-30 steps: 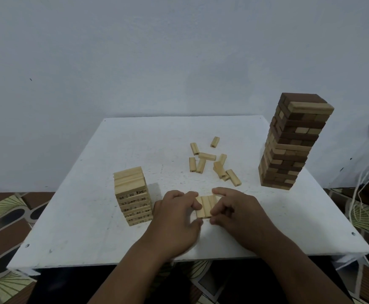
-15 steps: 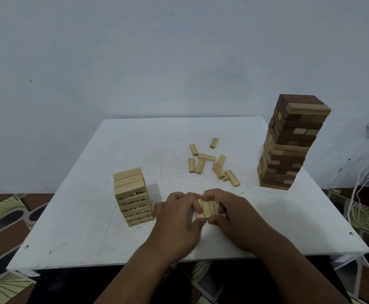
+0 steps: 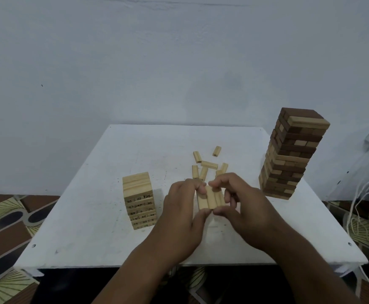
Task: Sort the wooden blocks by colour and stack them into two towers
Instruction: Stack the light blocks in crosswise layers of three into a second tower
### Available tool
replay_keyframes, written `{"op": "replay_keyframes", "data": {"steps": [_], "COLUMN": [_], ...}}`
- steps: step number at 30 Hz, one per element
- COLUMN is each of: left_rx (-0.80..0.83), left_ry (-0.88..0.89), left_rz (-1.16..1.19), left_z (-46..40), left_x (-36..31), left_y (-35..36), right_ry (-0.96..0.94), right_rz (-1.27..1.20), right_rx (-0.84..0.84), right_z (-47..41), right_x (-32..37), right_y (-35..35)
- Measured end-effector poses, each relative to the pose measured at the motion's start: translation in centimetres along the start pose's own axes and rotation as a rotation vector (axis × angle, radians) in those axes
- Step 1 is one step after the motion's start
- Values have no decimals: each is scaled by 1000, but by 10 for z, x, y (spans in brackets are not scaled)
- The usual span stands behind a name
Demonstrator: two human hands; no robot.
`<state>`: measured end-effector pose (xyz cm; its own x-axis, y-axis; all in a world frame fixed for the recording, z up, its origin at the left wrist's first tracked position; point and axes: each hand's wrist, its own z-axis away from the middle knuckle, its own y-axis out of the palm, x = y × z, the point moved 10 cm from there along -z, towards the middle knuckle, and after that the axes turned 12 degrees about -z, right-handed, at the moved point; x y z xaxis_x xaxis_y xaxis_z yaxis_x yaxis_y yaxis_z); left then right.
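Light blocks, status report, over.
Both hands, left and right, pinch three light blocks above table. Light tower left. Path clear.

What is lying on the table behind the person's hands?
Loose light wooden blocks lie scattered on the white table behind the left hand and right hand. The hands cover the nearest ones, so the count is unclear.

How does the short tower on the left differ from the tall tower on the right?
The short tower is all light wood; the tall tower mixes dark and light blocks. The short tower is far lower than the tall tower. Printed numbers show on the short tower's blocks, none visibly on the tall tower's. Both stand on the white table.
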<state>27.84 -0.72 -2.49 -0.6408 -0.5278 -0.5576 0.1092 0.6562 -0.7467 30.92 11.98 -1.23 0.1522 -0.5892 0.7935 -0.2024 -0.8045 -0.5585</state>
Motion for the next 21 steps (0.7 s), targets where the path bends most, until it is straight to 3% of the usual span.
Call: {"op": "replay_keyframes", "data": {"steps": [13, 21], "left_rx": [-241, -220], "left_ry": [-5, -199], "left_rz": [49, 46], "left_z": [10, 25], "left_x": [6, 68], "left_y": [-123, -143], "right_ry": [-196, -155], "right_rz": [-73, -126], "right_rx": [79, 249], "right_z": [-45, -67], "right_x": [108, 113], "right_y": [21, 79]}}
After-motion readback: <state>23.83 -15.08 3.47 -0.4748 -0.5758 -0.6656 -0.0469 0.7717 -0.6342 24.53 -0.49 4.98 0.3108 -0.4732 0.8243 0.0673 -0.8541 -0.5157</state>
